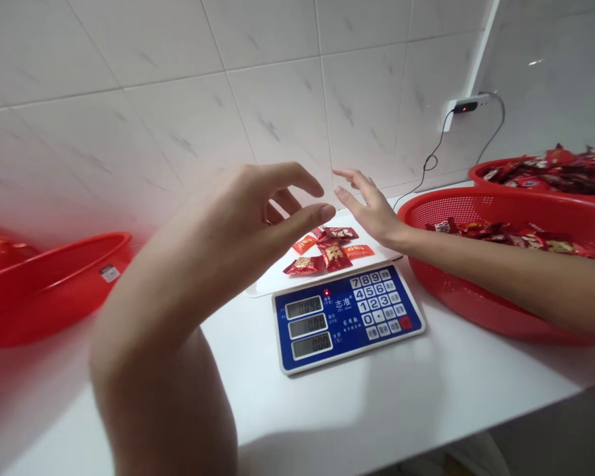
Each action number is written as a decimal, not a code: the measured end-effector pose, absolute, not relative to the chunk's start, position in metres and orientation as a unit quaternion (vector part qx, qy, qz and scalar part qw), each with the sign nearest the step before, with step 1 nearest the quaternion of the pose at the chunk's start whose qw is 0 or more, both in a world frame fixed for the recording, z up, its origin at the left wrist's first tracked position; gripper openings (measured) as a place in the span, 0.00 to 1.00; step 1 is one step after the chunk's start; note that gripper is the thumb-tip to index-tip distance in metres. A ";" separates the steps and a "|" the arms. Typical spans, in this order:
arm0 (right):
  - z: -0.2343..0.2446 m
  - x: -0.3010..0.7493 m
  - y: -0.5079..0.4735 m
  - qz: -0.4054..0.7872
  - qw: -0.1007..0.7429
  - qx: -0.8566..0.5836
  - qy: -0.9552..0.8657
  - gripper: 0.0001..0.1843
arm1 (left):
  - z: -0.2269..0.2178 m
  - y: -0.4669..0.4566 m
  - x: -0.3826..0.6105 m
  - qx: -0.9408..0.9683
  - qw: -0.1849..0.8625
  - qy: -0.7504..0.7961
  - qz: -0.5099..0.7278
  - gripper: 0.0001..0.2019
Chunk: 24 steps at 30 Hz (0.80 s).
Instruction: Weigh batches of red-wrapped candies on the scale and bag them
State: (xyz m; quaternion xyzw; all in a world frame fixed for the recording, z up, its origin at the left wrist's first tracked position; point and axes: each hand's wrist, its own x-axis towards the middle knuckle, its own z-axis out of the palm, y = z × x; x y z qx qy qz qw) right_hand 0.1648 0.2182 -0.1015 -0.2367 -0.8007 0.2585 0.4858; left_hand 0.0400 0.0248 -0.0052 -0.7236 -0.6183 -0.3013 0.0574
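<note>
Several red wrapped sweets [331, 254] lie in a loose pile on the white pan [268, 280] of a digital scale [350, 317]. The scale has a blue panel with three displays and a keypad. Above the left side of the pan is my left hand [262, 205], fingers curved and apart, with nothing in them. My right hand [369, 205] hovers over the pan's right side, its fingers stretched out and holding nothing. Neither hand touches the sweets.
A red perforated basket [500, 208] with wrapped sweets stands right of the scale, and a fuller red basket [480, 173] sits behind it. Another red basket [64, 281] is at the left. A black cable [429, 162] runs from a wall power strip [469, 107]. The white table [377, 423] ends at the front.
</note>
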 end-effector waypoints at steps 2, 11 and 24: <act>-0.104 0.165 0.219 0.259 0.482 -0.236 -0.803 0.22 | -0.005 0.025 0.040 -0.724 0.057 -0.619 -0.300 0.10; -0.104 0.165 0.215 0.277 0.471 -0.236 -0.804 0.22 | -0.003 0.024 0.043 -0.717 0.049 -0.632 -0.291 0.09; -0.084 0.210 0.228 0.239 0.465 -0.263 -0.811 0.07 | -0.001 0.021 0.040 -0.706 0.025 -0.647 -0.289 0.14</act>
